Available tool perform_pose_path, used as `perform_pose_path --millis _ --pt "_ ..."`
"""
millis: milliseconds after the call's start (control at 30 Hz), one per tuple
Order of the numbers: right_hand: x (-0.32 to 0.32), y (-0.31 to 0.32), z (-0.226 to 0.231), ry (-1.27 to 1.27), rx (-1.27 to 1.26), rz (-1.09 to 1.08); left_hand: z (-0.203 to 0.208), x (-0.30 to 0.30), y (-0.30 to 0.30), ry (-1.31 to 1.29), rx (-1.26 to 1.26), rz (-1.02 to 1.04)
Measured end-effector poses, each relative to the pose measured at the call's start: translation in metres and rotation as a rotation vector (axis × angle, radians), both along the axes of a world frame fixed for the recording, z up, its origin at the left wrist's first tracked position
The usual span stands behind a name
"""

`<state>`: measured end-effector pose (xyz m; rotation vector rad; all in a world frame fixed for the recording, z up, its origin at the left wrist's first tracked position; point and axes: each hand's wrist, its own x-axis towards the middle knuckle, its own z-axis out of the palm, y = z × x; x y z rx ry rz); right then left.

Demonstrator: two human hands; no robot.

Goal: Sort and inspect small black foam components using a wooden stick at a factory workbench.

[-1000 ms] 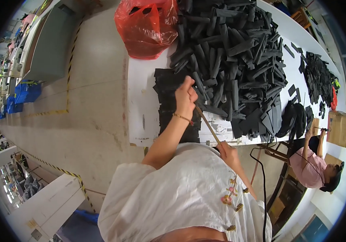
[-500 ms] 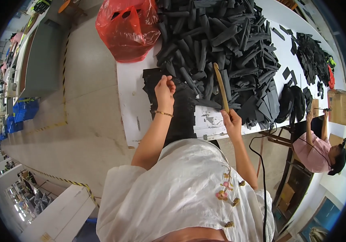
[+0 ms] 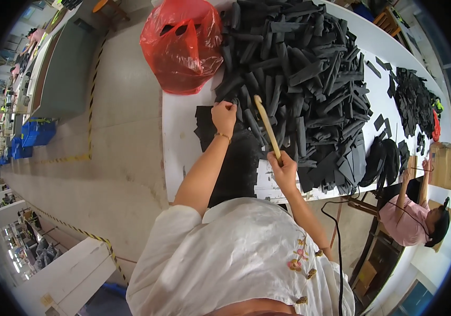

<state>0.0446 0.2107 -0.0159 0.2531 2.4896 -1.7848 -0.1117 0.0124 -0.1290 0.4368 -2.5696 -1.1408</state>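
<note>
My left hand (image 3: pixel 224 117) is over the far end of a flat black sheet of material (image 3: pixel 236 168). Its fingers are curled together beside the dark pieces; what they pinch, if anything, is hidden. In my right hand (image 3: pixel 284 169) is a slim, light wooden stick (image 3: pixel 267 124) with a rounded, notched tip, slanting away toward the upper left. A big heap of black rolled tubes (image 3: pixel 309 73) lies just beyond and to the right of both hands. The sheet stretches along the table's near edge, in front of my body.
A red plastic bag (image 3: pixel 183 58) stands on the white table (image 3: pixel 178 121) at far left. Flat black pieces (image 3: pixel 344 163) lie at the heap's near right. A black cable (image 3: pixel 337 231) hangs on my right. Farther right, a person in pink (image 3: pixel 407 218) works beside a cardboard box (image 3: pixel 443 166).
The stick and my right hand have shifted left, closer to the sheet. My left hand's fingers have closed in at the sheet's far end. The view has shifted slightly.
</note>
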Motion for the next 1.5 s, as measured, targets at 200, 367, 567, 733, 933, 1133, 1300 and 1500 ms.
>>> perform_pose_path --millis 200,367,567,733,933,1133,1300,1500 --pt "-0.061 -0.007 0.003 0.033 -0.354 -0.198 0.085 0.037 0.031 0.057 0.342 -0.343" --pt "-0.084 -0.022 0.005 -0.06 -0.435 -0.102 0.125 0.072 0.042 -0.055 0.482 -0.635" --pt "-0.085 -0.022 0.019 -0.021 -0.462 -0.217 0.129 0.086 0.041 -0.263 0.754 -0.582" --pt "-0.133 0.061 0.06 0.348 -0.493 -0.549 0.161 0.129 0.034 -0.506 1.017 -0.68" --pt "-0.064 0.068 0.082 0.256 -0.593 -0.423 0.158 0.137 0.028 -0.34 0.945 -0.587" --pt "-0.012 -0.005 0.054 0.101 -0.333 -0.25 0.158 0.148 0.049 -0.489 1.469 -0.643" --pt "-0.073 0.061 0.107 0.43 -0.721 -0.736 0.16 0.181 0.051 -0.559 1.436 -0.686" --pt "-0.006 0.047 0.085 0.227 -0.429 -0.32 0.171 0.174 0.058 -0.409 1.141 -0.705"
